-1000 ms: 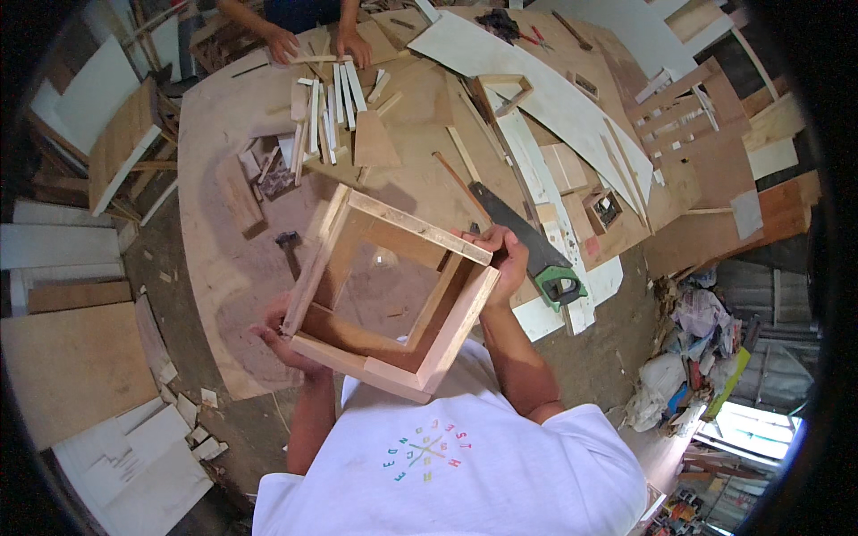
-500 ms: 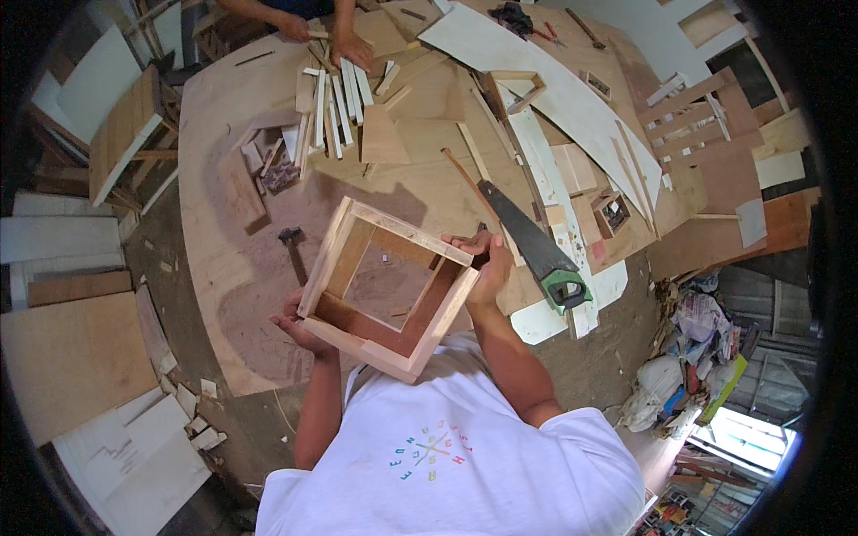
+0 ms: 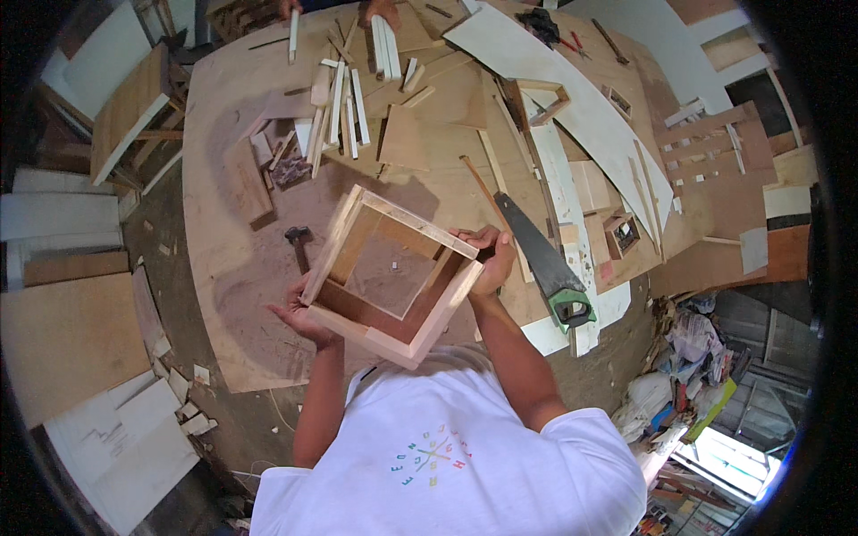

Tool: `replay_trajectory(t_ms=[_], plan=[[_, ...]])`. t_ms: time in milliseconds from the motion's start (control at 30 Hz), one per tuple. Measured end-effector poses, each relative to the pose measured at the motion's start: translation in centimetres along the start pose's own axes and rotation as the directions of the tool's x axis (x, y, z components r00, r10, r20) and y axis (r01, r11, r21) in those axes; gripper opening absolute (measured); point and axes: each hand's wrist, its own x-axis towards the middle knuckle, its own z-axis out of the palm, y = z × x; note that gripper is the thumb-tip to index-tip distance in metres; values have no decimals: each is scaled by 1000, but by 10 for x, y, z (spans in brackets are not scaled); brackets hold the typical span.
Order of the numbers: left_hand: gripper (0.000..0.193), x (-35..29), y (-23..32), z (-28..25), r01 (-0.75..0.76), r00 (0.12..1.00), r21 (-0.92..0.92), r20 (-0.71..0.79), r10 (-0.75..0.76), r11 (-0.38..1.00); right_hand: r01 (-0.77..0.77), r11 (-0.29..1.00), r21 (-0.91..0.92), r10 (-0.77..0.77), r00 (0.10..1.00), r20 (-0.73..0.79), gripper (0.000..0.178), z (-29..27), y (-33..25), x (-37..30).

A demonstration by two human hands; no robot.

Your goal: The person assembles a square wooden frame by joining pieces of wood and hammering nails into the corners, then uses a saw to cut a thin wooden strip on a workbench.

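Note:
A square, open wooden frame [image 3: 359, 332] with deep sides is held up, tilted, in front of my chest. My left hand [image 3: 307, 318] supports its left corner, some fingers spread out from the wood. At the opposite corner my right hand [image 3: 491, 258] grips the frame, its fingers curled over the edge. Through the opening shows the dusty tabletop with a small pale bit on it. On the table just beyond my left hand lies a hammer [image 3: 298, 248]. A handsaw with a green and black handle [image 3: 569, 308] rests to the right of my right hand.
Across the plywood table [image 3: 214, 313], a co-worker's hands [image 3: 383, 12] hold white strips. More wooden strips [image 3: 338, 107] lie piled nearby. A long white board [image 3: 554, 89] and small wooden boxes [image 3: 621, 232] occupy the right side. Panels [image 3: 76, 330] lean at the left.
The co-worker has picked up some white strips from the pile and drawn them farther back, with one strip in the other hand. The frame stays in my hands, its tilt nearly the same.

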Motion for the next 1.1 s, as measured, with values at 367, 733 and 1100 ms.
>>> replay_trajectory(t_ms=[367,733,1100], plan=[[87,47,-129,-69,-33,992,501,-90,90,865,-59,777,-626,-8,994,-104,61,-145,152,16],[65,48,-106,-70,-305,952,704,212,220,642,13,773,-634,25,998,50,55,-120,134,8],[46,34,-73,-68,-288,957,748,238,164,598,88,586,-806,-97,995,39,46,-93,100,-35]])
